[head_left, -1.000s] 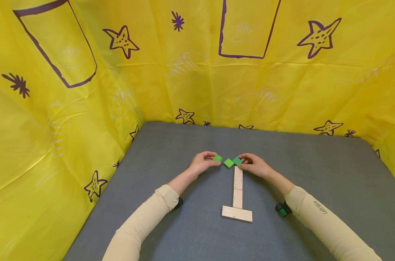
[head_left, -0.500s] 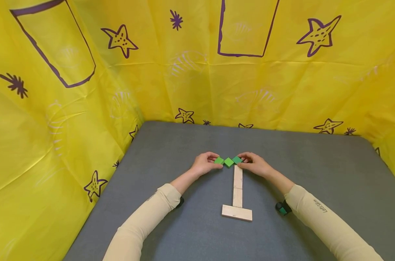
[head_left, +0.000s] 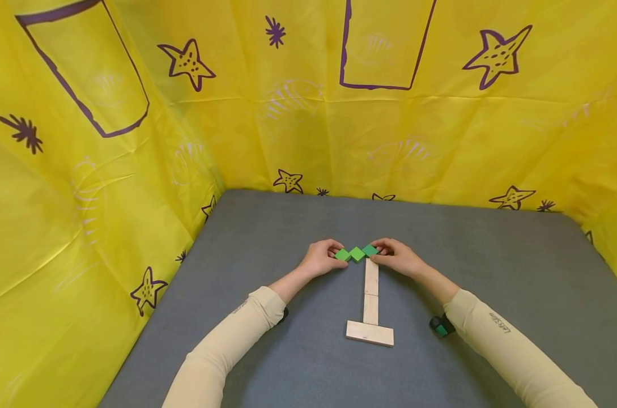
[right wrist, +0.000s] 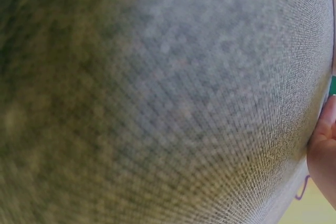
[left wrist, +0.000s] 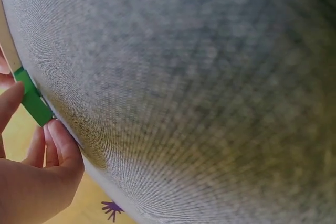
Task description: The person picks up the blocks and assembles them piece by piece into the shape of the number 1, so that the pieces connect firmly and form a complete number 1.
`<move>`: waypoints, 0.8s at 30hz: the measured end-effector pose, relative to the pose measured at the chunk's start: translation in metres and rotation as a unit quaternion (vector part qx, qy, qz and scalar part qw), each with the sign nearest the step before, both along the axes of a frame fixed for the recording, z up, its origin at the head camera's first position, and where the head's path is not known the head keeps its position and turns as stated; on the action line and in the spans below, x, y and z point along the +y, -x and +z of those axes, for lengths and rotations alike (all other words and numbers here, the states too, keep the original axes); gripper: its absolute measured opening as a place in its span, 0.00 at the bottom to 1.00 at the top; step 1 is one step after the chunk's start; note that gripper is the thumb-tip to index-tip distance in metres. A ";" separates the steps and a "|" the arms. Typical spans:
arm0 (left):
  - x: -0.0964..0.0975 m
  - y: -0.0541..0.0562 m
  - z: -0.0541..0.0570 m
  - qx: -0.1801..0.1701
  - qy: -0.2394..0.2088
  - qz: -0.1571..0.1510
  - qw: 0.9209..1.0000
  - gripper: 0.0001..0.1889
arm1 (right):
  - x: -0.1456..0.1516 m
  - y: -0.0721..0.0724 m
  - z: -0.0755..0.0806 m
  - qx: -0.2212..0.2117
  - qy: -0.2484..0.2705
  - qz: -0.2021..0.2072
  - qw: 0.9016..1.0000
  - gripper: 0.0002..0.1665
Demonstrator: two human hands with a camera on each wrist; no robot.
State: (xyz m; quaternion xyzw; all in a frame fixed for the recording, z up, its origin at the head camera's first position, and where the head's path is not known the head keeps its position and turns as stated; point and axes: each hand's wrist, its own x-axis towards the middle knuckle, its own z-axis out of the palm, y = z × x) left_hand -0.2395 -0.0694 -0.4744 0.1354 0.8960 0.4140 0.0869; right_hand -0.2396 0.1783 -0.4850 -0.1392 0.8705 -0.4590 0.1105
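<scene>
Three green blocks lie corner to corner in a row at the middle of the table. My left hand (head_left: 320,258) pinches the light green block (head_left: 342,255) at the row's left end between thumb and fingers. Beside it sits the middle green block (head_left: 357,254), which neither hand grips. The darker green block (head_left: 370,250) at the right end is pinched by my right hand (head_left: 399,258). In the left wrist view, the left hand (left wrist: 42,177) holds its block (left wrist: 38,109) low on the table. Only a sliver of green block (right wrist: 334,85) shows in the right wrist view.
Two wooden planks, the upper one (head_left: 371,277) and the lower one (head_left: 371,309), run end to end toward me from the darker block. A wider plank (head_left: 370,333) lies crosswise at their near end. Yellow curtains (head_left: 298,130) border the grey table (head_left: 267,221).
My left hand has brought its light green block right and slightly nearer me, up against the middle block. The right hand has stayed almost still on the darker block.
</scene>
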 end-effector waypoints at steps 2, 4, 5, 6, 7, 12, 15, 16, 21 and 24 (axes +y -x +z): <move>0.001 0.000 -0.001 0.003 0.005 -0.001 1.000 0.21 | 0.000 0.000 -0.001 0.000 0.000 0.001 1.000 0.25; 0.001 0.001 -0.001 0.008 0.008 -0.002 1.000 0.22 | 0.000 0.001 -0.001 0.001 -0.001 0.000 1.000 0.25; 0.002 0.001 -0.001 0.011 0.009 -0.003 1.000 0.22 | 0.000 0.001 -0.001 0.001 -0.002 -0.001 1.000 0.25; 0.002 0.001 -0.001 0.015 0.010 -0.003 1.000 0.22 | 0.000 0.001 -0.001 0.002 -0.003 -0.001 1.000 0.25; 0.003 0.001 -0.001 0.019 0.012 -0.004 1.000 0.22 | 0.000 0.001 -0.001 0.001 -0.004 -0.001 1.000 0.25; 0.004 0.000 -0.002 0.043 0.020 -0.014 0.999 0.21 | 0.001 0.001 -0.002 0.003 -0.003 0.000 1.000 0.25; 0.004 -0.001 -0.002 0.051 0.022 -0.016 0.998 0.21 | 0.000 0.001 -0.002 0.005 -0.003 0.001 1.000 0.25; 0.004 -0.001 -0.002 0.052 0.023 -0.015 0.998 0.21 | 0.000 0.001 -0.002 0.006 -0.003 0.002 1.000 0.25; 0.005 -0.001 -0.002 0.053 0.026 -0.017 0.998 0.21 | 0.000 0.001 -0.001 0.005 -0.004 0.000 1.000 0.25; 0.005 -0.002 -0.001 0.053 0.027 -0.018 0.998 0.22 | 0.000 0.001 -0.002 0.005 -0.004 0.000 1.000 0.25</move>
